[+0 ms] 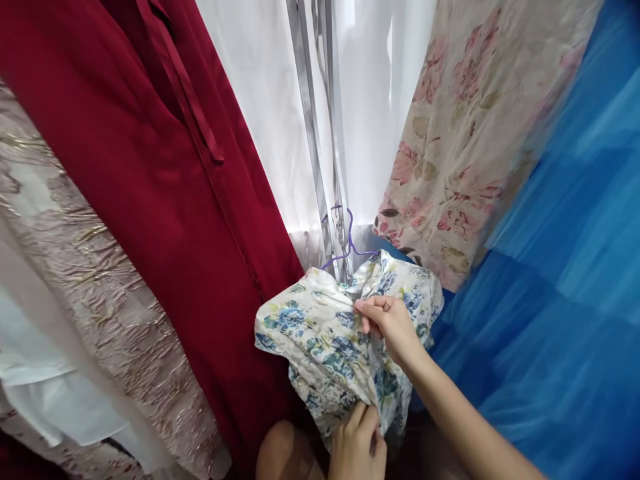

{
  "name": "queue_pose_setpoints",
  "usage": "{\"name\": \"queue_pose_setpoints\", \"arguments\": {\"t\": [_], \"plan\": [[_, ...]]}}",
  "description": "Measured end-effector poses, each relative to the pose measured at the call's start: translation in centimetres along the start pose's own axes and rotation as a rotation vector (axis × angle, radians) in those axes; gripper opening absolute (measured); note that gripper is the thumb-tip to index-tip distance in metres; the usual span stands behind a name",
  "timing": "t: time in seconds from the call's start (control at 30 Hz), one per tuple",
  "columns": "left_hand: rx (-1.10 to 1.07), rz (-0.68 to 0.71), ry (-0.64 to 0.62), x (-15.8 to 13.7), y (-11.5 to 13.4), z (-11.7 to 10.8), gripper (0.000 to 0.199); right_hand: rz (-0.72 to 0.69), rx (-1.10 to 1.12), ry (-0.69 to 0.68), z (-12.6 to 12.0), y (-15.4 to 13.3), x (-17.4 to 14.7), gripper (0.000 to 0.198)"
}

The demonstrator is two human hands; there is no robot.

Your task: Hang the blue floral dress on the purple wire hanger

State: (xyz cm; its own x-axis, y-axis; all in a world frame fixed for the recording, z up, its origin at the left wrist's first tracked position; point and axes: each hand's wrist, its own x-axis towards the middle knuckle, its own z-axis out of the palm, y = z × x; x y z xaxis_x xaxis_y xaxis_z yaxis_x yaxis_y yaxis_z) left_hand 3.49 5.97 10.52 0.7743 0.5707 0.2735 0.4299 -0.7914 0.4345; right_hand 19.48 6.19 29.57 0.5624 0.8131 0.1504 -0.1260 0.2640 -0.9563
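Observation:
A white blouse with blue and green flowers [320, 333] hangs on a purple hanger [350, 233] in the lower middle of the head view. My right hand [387, 323] comes in from the lower right and pinches the blouse's front edge just below the neckline. Lower down, my left hand [357, 440] has its fingers closed on the same front edge. The fabric between the two hands is drawn into folds. Part of the hanger's shoulders is hidden inside the blouse.
Behind the hanger hang pale ribbon straps [320, 133] and a white cloth [250, 80]. A dark red garment [165, 233] and a pink textured one [125, 313] hang on the left. A pink-flowered cloth [450, 153] and blue tulle [545, 320] hang on the right. A bare knee [287, 453] shows below.

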Motion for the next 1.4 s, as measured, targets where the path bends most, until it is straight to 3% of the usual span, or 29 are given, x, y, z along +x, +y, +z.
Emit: {"name": "queue_pose_setpoints", "arguments": {"t": [0.13,0.23,0.3,0.37,0.47,0.6,0.7,0.8,0.87,0.97,1.1,1.27,1.4], "plan": [[0.262,0.086,-0.108,-0.4,-1.0,0.6,0.041,0.053,0.033,-0.103,0.0,-3.3,1.7,0.029],[0.351,0.131,-0.244,0.3,-0.4,0.1,0.039,0.135,0.077,-0.189,-0.9,-5.1,2.4,0.026],[0.293,0.124,-0.351,1.3,0.4,-1.3,0.032,0.173,0.079,-0.216,-1.3,-5.7,2.3,0.026],[0.125,0.124,-0.344,2.6,1.3,-3.7,0.021,0.18,0.079,-0.21,-1.5,-5.9,1.6,0.025],[-0.204,0.1,-0.061,5.1,2.7,-8.7,0.019,0.15,0.092,-0.165,-1.4,-5.5,0.1,0.021],[-0.448,0.091,0.367,9.1,4.6,-15.5,0.043,0.079,0.051,-0.14,-1.1,-5.1,-1.3,0.016],[-0.371,0.171,0.391,11.2,6.0,-18.7,0.04,0.036,0.007,-0.178,-1.0,-5.4,-2.0,0.016],[-0.281,0.226,0.388,11.8,7.1,-19.8,0.019,-0.001,-0.073,-0.262,-1.3,-5.7,-2.6,0.018],[-0.309,0.259,0.469,11.9,7.7,-19.8,0.017,-0.048,-0.119,-0.304,-1.5,-5.7,-2.7,0.019],[-0.413,0.284,0.612,12.0,8.1,-19.5,0.01,-0.129,-0.095,-0.269,-1.1,-5.3,-2.6,0.018],[-0.509,0.202,0.705,12.5,7.5,-19.1,0.012,-0.16,-0.072,-0.216,0.0,-4.3,-2.1,0.019],[-0.584,0.094,0.858,13.2,5.0,-20.2,0.021,-0.113,-0.133,-0.229,0.7,-1.0,-1.3,0.021],[-0.924,-0.021,1.071,14.0,0.1,-23.1,0.019,-0.043,-0.154,-0.237,-1.1,2.2,-2.0,0.024]]}}
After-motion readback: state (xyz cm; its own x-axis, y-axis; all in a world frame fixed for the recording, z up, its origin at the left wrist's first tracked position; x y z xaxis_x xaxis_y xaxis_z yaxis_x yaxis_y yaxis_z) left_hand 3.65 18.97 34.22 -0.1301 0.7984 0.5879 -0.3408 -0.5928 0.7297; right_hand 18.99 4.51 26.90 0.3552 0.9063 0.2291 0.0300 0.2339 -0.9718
